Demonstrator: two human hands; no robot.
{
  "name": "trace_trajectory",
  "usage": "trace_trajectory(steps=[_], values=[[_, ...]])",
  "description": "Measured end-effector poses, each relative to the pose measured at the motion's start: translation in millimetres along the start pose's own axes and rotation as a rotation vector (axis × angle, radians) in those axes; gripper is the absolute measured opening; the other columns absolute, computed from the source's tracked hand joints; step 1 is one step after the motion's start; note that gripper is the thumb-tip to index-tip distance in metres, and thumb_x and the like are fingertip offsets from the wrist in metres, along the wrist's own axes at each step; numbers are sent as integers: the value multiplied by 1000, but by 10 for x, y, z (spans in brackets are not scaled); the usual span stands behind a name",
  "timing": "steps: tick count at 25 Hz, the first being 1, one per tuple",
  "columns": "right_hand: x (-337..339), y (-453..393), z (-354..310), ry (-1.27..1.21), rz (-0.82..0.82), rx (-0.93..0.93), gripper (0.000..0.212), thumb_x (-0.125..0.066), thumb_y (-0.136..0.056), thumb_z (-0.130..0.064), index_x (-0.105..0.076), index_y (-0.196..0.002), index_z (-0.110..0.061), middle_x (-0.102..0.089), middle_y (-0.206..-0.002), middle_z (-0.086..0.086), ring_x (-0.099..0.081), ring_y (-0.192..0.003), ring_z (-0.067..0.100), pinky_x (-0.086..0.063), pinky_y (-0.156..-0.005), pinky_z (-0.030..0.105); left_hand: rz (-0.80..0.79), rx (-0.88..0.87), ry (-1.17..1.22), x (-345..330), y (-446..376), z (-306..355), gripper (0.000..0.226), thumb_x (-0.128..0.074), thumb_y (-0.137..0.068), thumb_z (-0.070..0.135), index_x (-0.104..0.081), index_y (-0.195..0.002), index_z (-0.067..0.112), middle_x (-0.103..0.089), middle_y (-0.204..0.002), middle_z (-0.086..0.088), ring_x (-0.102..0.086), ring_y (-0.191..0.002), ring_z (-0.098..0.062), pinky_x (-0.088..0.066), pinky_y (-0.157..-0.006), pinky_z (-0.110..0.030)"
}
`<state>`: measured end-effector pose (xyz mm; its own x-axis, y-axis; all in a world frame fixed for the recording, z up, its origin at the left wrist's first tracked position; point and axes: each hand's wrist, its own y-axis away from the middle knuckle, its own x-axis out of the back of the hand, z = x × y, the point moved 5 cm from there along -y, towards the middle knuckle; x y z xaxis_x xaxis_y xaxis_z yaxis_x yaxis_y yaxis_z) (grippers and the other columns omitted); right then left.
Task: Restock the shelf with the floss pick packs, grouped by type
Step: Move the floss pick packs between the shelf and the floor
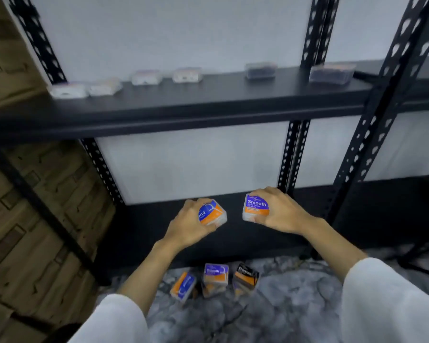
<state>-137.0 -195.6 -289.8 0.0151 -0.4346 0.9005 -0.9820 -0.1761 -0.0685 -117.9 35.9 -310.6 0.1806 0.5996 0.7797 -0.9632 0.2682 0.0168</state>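
My left hand (192,225) grips a blue-and-orange floss pick pack (213,212) whose label ends in "und". My right hand (280,212) grips a pack labelled "Smooth" (256,207). Both packs are held above the lower black shelf (144,233). On the floor below lie three more packs: a blue-and-orange one on its side (183,284), a "Smooth" pack (215,278) and a black "Charcoal" pack (247,277). The upper shelf (208,100) carries several clear packs with white picks at the left (67,90) and two with dark picks at the right (260,70).
Black perforated uprights (292,157) frame the shelving against a white wall. Stacked cardboard boxes (35,206) fill the left side. The floor is grey marbled (295,305). A second shelf unit (406,201) stands at the right.
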Motion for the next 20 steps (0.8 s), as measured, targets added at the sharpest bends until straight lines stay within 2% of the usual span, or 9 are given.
trace_trajectory(steps=[4,8,13,16,20], values=[[-885,55,519,-14,-99,-132,65,-68,-76,-47,-40,-132,-31,-49,-118,-3,-48,-108,18,-40,-93,34,-118,166,-17,-850,-35,-625,71,-71,-71,46,-36,-133,41,-40,-120,9,-52,-108,-16,-48,-95,-42],[-1659,91,922,-30,-190,-224,68,-65,-80,-50,-37,-137,-25,-48,-126,-3,-46,-115,19,-38,-97,34,-181,258,-28,-1465,-80,-1157,74,-69,-75,54,-38,-138,31,-39,-128,8,-44,-116,-20,-46,-97,-38],[-2382,43,1196,-36,-289,-287,73,-63,-81,-55,-35,-140,-22,-45,-134,-2,-44,-122,21,-35,-104,36,-234,255,-74,-1869,-231,-1568,74,-71,-77,43,-37,-142,31,-41,-133,10,-39,-117,-19,-41,-95,-30],[-2664,-21,1252,-58,-342,-298,75,-64,-81,-52,-34,-142,-21,-43,-139,0,-43,-123,21,-37,-103,34,-261,220,-93,-2058,-288,-1701,77,-71,-78,49,-36,-144,30,-42,-136,11,-37,-122,-21,-35,-102,-32],[-2868,-101,1281,-79,-363,-289,75,-65,-81,-51,-34,-142,-20,-42,-139,0,-41,-124,21,-41,-100,35,-268,177,-119,-2204,-288,-1816,76,-71,-79,40,-34,-145,29,-42,-142,12,-33,-126,-19,-31,-103,-29]])
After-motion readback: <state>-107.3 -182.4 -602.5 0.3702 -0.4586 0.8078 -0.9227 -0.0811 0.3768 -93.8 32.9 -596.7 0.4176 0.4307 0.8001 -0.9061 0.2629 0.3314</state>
